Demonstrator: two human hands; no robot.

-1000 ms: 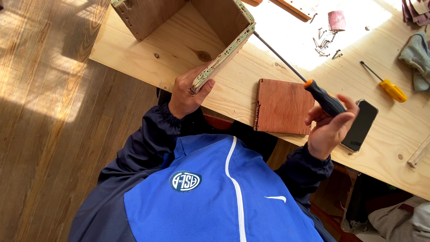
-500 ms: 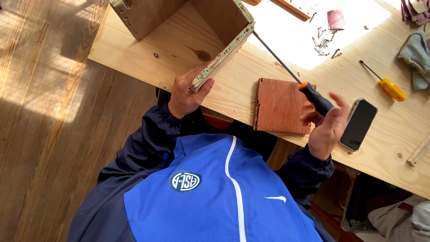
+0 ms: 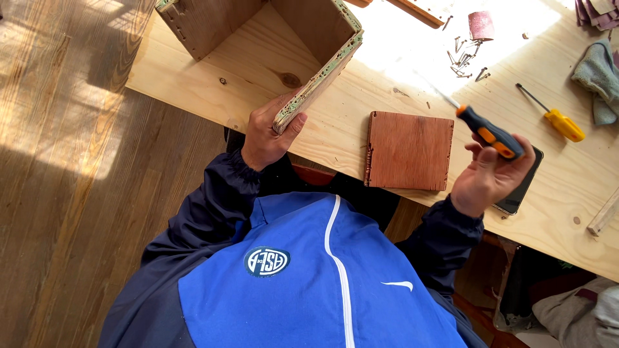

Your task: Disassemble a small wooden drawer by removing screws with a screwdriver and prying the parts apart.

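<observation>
My left hand (image 3: 269, 134) grips the near corner of an open wooden box frame (image 3: 271, 32) that rests on a pale plywood table (image 3: 258, 71). My right hand (image 3: 488, 177) holds a screwdriver (image 3: 488, 132) with a black and orange handle, its shaft pointing up and left over the table. A square reddish wooden panel (image 3: 407, 151) lies flat on the table between my hands. A dark phone (image 3: 523, 187) lies partly hidden under my right hand.
A yellow-handled screwdriver (image 3: 556, 118) lies right of the panel. Loose screws (image 3: 464, 61) and a piece of sandpaper (image 3: 481, 24) sit at the back. A grey cloth (image 3: 596, 77) is at the far right. Wooden floor (image 3: 71, 193) lies left.
My right hand has drawn the screwdriver back from the box edge toward the right and turned it in the fingers. My left hand keeps its hold on the box.
</observation>
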